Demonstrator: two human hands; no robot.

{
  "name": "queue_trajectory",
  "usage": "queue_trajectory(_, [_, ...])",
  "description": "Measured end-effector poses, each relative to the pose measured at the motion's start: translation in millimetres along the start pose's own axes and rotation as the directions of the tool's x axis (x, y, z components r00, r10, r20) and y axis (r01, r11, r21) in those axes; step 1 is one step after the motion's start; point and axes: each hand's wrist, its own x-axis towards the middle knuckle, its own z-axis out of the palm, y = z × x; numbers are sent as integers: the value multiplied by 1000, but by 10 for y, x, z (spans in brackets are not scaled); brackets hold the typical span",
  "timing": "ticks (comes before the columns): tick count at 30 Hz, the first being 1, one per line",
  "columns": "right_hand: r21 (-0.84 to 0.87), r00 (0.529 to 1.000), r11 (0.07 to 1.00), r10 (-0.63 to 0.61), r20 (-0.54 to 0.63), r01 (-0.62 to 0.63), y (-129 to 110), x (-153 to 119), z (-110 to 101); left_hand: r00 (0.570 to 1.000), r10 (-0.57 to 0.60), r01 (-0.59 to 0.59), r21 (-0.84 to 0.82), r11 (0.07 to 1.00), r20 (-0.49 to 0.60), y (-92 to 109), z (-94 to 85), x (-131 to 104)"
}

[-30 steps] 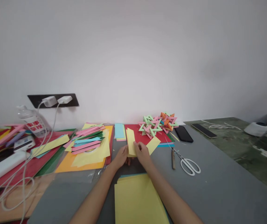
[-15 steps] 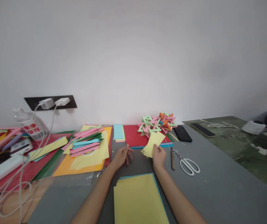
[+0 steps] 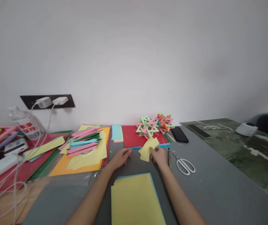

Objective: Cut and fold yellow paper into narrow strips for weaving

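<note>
Several small yellow paper pieces (image 3: 148,149) are pinched at their right side by my right hand (image 3: 158,155), just in front of the red sheets (image 3: 129,137). My left hand (image 3: 122,157) hovers to the left of them, fingers bent and slightly apart, holding nothing. Below both hands lies a stack of large yellow sheets (image 3: 136,200) with a blue edge showing. Behind the held pieces stand folded paper stars, one green and pink (image 3: 147,127), another orange and pink (image 3: 165,122).
White-handled scissors (image 3: 185,166) and a partly hidden knife (image 3: 169,158) lie right of my right hand, with a black phone (image 3: 180,134) behind. Folded strips (image 3: 84,140), a bottle (image 3: 27,123) and white cables (image 3: 17,187) are on the left.
The yellow pieces in my right hand have moved down slightly and spread apart. My left hand's fingers have drawn a little closer together. The view has shifted slightly; a person's hand at the far right is gone.
</note>
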Motion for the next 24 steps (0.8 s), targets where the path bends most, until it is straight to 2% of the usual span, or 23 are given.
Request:
queue_trajectory(2, [154,998,987,29,49,-36,-10,-18,51,1000,8,-9,29,1000,21,-2,3,-5])
queue_trajectory(4, [240,997,970,29,75,-46,-12,-46,124,999,23,-24,53,998,29,-2,8,-12])
queue_trajectory(8, [220,999,975,12,52,-23,12,-80,242,999,42,-41,85,996,-11,2,17,-17])
queue_trajectory(11, [164,999,986,-10,-38,16,41,-20,194,998,49,-46,81,996,-41,12,25,-25])
queue_trajectory(14, [33,979,993,-108,-173,115,64,118,39,990,107,-94,133,987,-94,31,38,-57])
queue_trajectory(16, [-229,935,949,-267,-233,214,77,217,-57,976,174,-146,195,970,-133,49,51,-88])
queue_trajectory(19, [-461,931,865,-312,-190,196,99,307,-121,965,227,-181,295,938,-132,78,75,-121])
queue_trajectory(22, [-515,948,834,-298,-116,199,114,306,-99,971,222,-173,388,905,-86,98,98,-127])
queue_trajectory(24, [-481,947,848,-304,-102,221,114,275,-57,976,208,-162,429,889,-63,105,110,-124])
